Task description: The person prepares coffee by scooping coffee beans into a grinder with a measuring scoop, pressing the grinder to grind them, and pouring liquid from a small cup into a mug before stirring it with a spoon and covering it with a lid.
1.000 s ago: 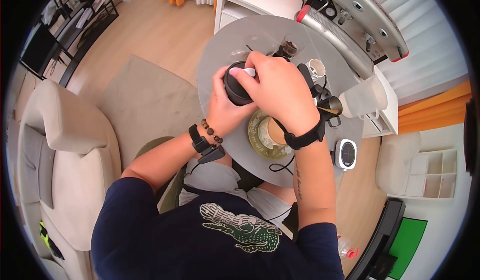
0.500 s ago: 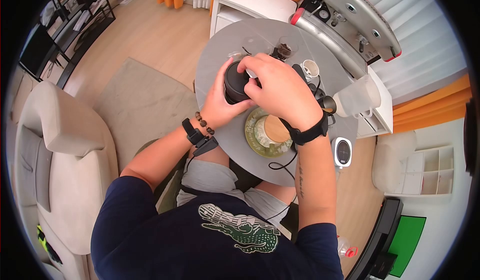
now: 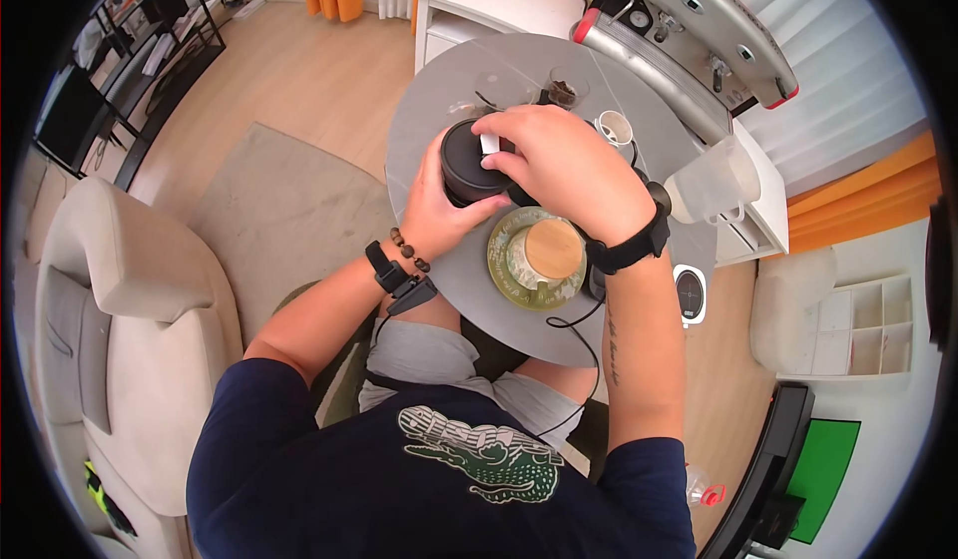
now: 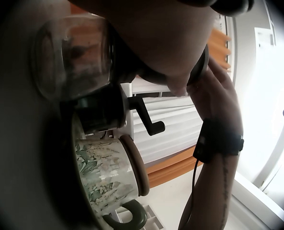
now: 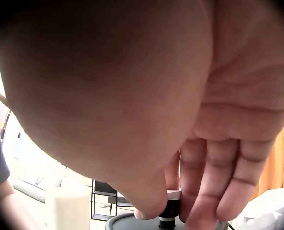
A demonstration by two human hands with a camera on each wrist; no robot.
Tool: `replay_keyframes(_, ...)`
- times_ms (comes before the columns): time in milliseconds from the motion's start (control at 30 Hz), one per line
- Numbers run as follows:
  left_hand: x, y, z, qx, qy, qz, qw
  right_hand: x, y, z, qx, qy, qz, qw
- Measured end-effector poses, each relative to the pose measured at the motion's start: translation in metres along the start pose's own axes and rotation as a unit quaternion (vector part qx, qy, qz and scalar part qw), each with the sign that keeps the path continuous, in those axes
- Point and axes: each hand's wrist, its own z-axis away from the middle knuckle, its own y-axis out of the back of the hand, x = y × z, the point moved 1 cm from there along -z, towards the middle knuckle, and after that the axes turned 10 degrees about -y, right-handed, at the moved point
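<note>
A black round container [image 3: 465, 186] with a flat black lid [image 3: 461, 155] is in front of me over the table. My left hand [image 3: 439, 195] holds it round the side, thumb on the near side. Thumb and fingers of my right hand [image 3: 564, 165] pinch a small knob [image 5: 170, 209] that stands up from the lid, black with a white top. In the left wrist view a clear glass vessel [image 4: 70, 60] shows under my left hand, partly blurred. Close by is a patterned mug [image 4: 108, 172] with a wooden lid [image 3: 554, 249], on a green plate [image 3: 507, 284].
A black hand grinder [image 4: 101, 110] with a crank stands behind the mug. A glass of dark beans [image 3: 565, 88], a white cup [image 3: 614, 128] and a clear pitcher [image 3: 714, 182] are further back. A cable [image 3: 589, 329] runs from my right wrist. An espresso machine [image 3: 699, 30] stands beyond the table.
My right wrist has swung a little to the right and the fingers have turned about the knob, so its white top shows more. The left hand keeps its hold on the container.
</note>
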Motion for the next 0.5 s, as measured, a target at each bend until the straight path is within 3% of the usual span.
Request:
replay_keyframes(200,0.002,-0.001,0.0,0.01,-0.008,-0.047,0.999,-0.008,-0.003,-0.005,-0.022,-0.035,0.025,0.999)
replay_keyframes(267,0.006,-0.002,0.0,0.005,-0.013,-0.066,0.998,-0.015,-0.009,-0.007,-0.009,-0.091,0.049,0.995)
replay_keyframes(333,0.006,-0.005,0.0,0.016,0.022,-0.054,0.998,-0.009,-0.016,-0.006,0.009,-0.087,0.038,0.995)
replay_keyframes(400,0.005,-0.006,-0.001,0.018,0.014,-0.045,0.999,-0.004,-0.016,-0.005,0.019,-0.032,0.004,0.999)
replay_keyframes(500,0.01,-0.006,-0.001,0.02,0.021,-0.037,0.999,0.001,-0.011,-0.003,0.009,-0.028,-0.031,0.999)
